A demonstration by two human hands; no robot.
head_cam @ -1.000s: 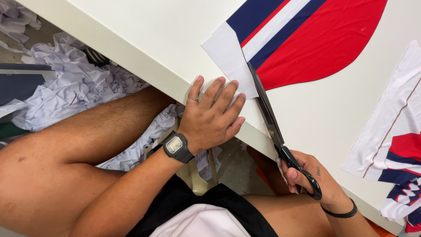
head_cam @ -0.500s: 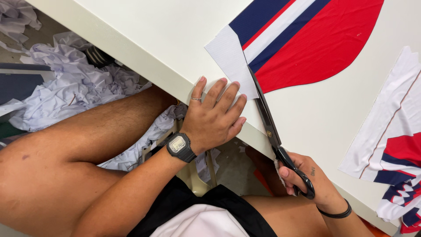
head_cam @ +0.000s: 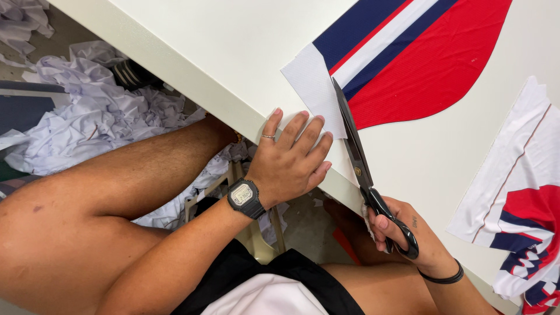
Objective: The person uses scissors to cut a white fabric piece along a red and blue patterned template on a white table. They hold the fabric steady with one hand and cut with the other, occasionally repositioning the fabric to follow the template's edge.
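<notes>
Since a moment ago, our scissors (head_cam: 356, 153) have slid further into the red, white and blue cloth (head_cam: 408, 58) on the table (head_cam: 221, 52). Our right hand (head_cam: 402, 233) grips the handles. Our left hand (head_cam: 291, 163) lies flat, open, fingertips just beside the blades, so we think a slip could nick them.

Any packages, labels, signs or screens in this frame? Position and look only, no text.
Watch screen: on the left wrist, below the table edge; small pale grey rectangle in a black square case on a black strap.
No packages, signs or labels visible.
</notes>
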